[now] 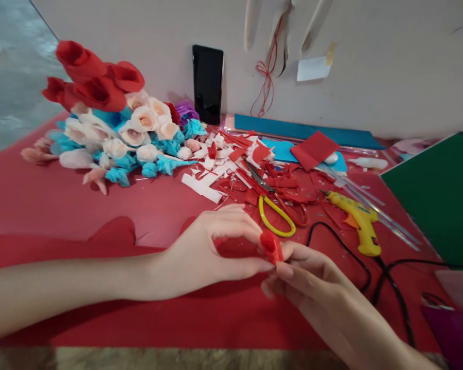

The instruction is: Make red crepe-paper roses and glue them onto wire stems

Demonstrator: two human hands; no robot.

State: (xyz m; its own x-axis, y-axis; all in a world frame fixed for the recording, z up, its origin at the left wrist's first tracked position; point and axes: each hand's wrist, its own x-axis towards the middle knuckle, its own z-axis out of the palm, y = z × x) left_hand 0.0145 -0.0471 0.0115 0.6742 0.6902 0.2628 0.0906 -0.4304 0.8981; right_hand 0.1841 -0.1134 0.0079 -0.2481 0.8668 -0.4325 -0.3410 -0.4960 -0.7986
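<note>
A small rolled red paper flower is pinched between my two hands above the front of the table. My left hand comes from the left, its thumb and fingertips closed on the flower's left side. From the lower right, my right hand grips the flower's right side and lower end with thumb and fingers. Just beyond the hands lie scissors with one yellow and one red handle, blades on the scraps. Some of my right fingers are hidden behind its thumb.
Finished paper flowers pile up at the back left. Red and white paper scraps spread behind the scissors. A yellow glue gun lies at right, its black cord trailing forward. A phone leans on the wall; a green board stands far right.
</note>
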